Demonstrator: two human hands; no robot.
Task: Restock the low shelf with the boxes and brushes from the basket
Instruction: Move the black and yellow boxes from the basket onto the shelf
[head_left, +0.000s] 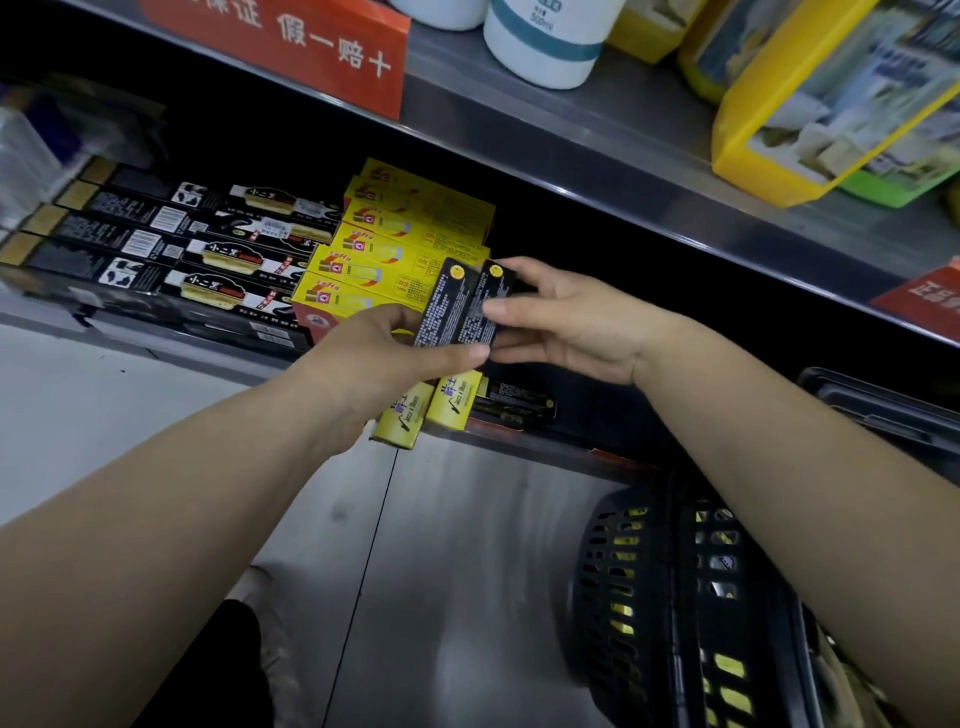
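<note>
Two slim black boxes are held side by side in front of the low shelf, upright and tilted a little to the right, each with a round yellow mark near its top and fine white print down its face. The left hand has its grip closed on their lower ends, thumb across the front; it also holds two yellow-and-black boxes that stick out below the palm toward the floor. The right hand meets the black boxes from the right, thumb pressed on the face of the right-hand one and fingers curled behind its top edge, so its grip is closed on the same pair.

Behind the hands, on the low shelf, a stack of yellow boxes lies stepped back in rows, and to its left lie rows of long black boxes with gold ends and barcodes. More dark packs lie on the shelf under the right hand (their print is too dim to read).

At lower right stands the black basket, its slotted wall showing yellow packs inside. The upper shelf carries a red sign, a white bottle with a teal band, and yellow cartons.
</note>
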